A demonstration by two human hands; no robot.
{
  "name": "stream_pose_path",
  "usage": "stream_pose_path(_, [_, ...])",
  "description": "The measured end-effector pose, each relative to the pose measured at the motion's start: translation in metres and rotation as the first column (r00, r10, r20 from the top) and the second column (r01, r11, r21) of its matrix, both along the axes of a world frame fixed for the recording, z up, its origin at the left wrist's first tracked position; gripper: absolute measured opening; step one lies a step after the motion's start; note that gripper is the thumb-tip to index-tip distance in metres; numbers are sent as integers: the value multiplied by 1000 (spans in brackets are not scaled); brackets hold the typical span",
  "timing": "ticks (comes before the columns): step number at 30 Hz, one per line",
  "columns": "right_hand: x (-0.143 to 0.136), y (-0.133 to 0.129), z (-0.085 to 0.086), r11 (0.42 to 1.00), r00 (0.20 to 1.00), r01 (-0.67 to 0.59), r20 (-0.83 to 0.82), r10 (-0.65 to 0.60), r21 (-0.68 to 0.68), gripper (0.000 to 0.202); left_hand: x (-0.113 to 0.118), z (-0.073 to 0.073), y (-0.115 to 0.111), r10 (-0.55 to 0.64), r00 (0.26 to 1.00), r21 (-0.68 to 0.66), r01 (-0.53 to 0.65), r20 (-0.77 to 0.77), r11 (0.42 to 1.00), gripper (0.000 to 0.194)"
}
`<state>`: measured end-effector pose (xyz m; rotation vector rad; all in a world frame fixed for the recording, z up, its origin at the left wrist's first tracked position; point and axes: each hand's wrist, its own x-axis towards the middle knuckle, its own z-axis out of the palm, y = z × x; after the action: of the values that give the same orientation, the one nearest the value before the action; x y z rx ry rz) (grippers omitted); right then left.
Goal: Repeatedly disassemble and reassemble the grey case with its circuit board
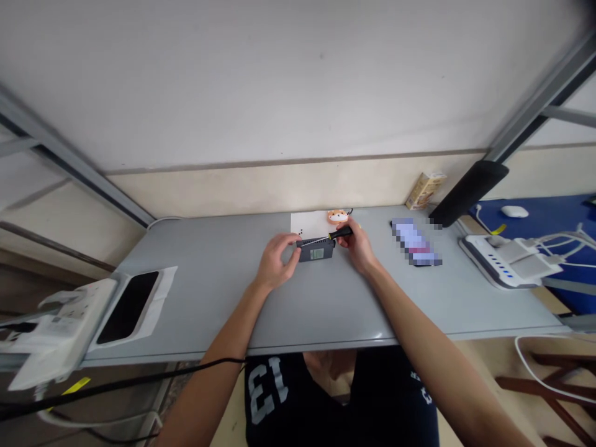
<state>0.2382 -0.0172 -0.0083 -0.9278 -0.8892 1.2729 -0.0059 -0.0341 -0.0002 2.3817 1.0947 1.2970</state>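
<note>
Near the middle of the desk, my left hand [278,259] grips the left end of a small dark grey box [317,251] with vent slots and a pale label. My right hand [357,246] is closed around the black handle of a screwdriver [342,233]. The thin metal shaft points left and lies along the slotted upper edge of the box, its tip close to my left fingertips. Whether the tip sits in a slot or a seam, I cannot tell. Behind the box is a sheet of white paper [307,222] with several tiny dark bits, perhaps screws, on it.
An orange animal-faced case [338,216] stands behind my right hand. Rightward are a lit phone [416,242], a carton [425,190], a black padded post [470,192] and a power strip [500,261] with chargers. A dark-screened phone [129,307] and another power strip [77,316] occupy the left.
</note>
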Motion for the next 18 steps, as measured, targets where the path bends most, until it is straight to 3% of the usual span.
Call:
stream_pose_path(6, [1,0,0,1000,1000,4,-20,-3,16,46,4,0,0,1,1000,109,0,-6,994,7])
stream_pose_path(9, [2,1,-2,997,998,70,4,-70,20,47,3,0,1,-3,1000,119,6,-21,993,8])
stream_pose_path(12, [1,1,-4,991,974,128,184,-134,47,48,2,2,1,-16,999,128,19,-31,992,9])
stream_pose_path(15, [-2,-1,-5,991,921,88,370,-118,97,49,1,3,0,-31,1000,129,31,-6,991,11])
stream_pose_path(18, [-4,-2,-7,992,892,58,440,-101,109,51,2,2,0,-23,999,109,21,22,994,10])
